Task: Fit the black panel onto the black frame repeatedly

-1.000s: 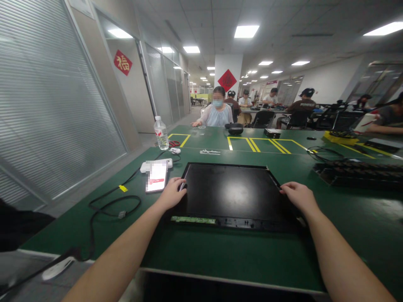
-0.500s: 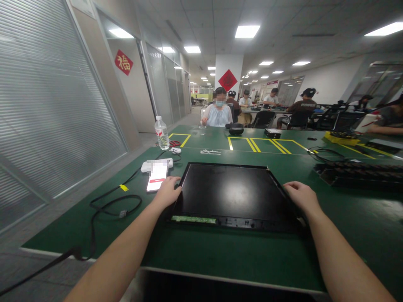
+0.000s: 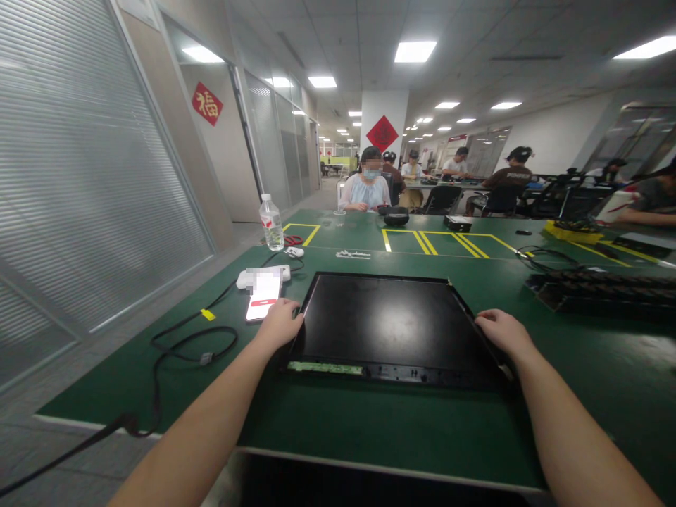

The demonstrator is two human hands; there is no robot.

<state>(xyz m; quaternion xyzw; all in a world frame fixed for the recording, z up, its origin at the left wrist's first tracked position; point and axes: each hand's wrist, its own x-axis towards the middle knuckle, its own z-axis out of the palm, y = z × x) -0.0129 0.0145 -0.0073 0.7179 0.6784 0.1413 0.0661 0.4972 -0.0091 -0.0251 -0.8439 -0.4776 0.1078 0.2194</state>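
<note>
A black display panel (image 3: 391,320) lies flat on the green table, with a green circuit board strip (image 3: 324,369) showing along its near edge. My left hand (image 3: 282,325) is closed at the panel's left side, its thumb against the frame and its other fingers partly hidden. Opposite it, my right hand (image 3: 504,331) grips the right side with curled fingers. Just beyond my left hand is a lit phone (image 3: 264,294), leaning on a white power strip (image 3: 248,277).
A black cable (image 3: 174,345) loops over the table's left side. Farther back stand a water bottle (image 3: 271,224), red-handled scissors (image 3: 293,241) and a white mouse-like item (image 3: 294,251). Black hardware (image 3: 607,292) lies on the right. A person (image 3: 364,186) sits across the table.
My hands and the display panel stay almost in place. Across the table, the seated person has lowered a raised hand to the tabletop and turned slightly.
</note>
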